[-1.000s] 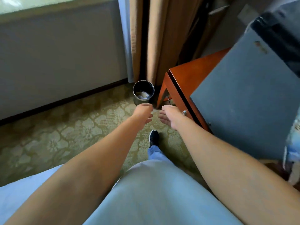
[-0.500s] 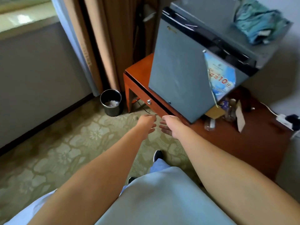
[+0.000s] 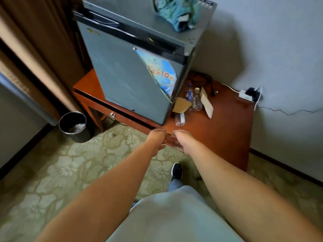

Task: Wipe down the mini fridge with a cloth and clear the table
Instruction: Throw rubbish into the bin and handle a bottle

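Hands met at the centre of the frame: the left hand [image 3: 156, 140] and the right hand [image 3: 181, 140] were stretched forward side by side, nearly touching, above the front edge of the reddish-brown wooden table [image 3: 225, 130]. Both were empty, fingers loosely curled and close together, gripping nothing. The grey box-shaped mini fridge [image 3: 125, 79] stood on the left part of the table, in the upper middle of the frame, its door shut. A crumpled teal cloth [image 3: 178, 13] lay on top of it at the upper edge. A blue printed leaflet [image 3: 161, 72] hung on the door's right side. Just right of the fridge, on the table, stood clear plastic bottles [image 3: 196, 100] among pieces of brown cardboard [image 3: 181, 105], with one bottle lying on its side near the fridge's lower corner. A round black waste bin [image 3: 74, 126] sat on the patterned carpet at the left, beside the table leg. A white power strip [image 3: 246, 96] rested at the table's far right.
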Motion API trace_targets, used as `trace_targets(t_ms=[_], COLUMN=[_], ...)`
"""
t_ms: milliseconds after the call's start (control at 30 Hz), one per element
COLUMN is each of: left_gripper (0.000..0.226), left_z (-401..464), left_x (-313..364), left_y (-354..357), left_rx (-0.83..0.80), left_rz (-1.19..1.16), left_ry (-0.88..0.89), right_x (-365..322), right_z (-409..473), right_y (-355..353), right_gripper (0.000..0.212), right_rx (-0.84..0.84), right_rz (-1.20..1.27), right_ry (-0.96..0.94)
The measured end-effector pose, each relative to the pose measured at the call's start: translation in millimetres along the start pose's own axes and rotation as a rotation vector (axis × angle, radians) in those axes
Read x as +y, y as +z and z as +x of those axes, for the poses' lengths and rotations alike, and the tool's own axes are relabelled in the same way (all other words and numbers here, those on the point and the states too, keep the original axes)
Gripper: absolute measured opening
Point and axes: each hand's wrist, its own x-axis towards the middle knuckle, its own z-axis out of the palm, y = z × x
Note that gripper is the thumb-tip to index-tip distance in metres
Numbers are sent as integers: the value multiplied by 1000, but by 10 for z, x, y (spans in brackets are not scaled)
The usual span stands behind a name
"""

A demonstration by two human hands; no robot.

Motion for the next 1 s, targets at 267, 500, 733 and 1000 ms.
trace_targets(t_ms=[267, 500, 733, 1000], left_gripper=[23, 25, 53, 80], left_z=[487, 1107, 1772, 2444], left_x=[225, 600, 904, 882], left_y=[878, 1550, 1939, 2077], left_rx=[-1, 78, 342, 378], left_rz=[114, 123, 706, 1184], left_ry=[-23, -66, 52, 100], right_x=[-123, -511, -804, -863], right_z=[489, 1200, 2133, 3008], right_y=[-914, -1629, -2052, -2263], right_gripper=[21, 15, 40, 73], right_rx=[12, -28, -6, 216], right_rz=[105, 154, 53, -583], right_ry=[50, 101, 58, -242])
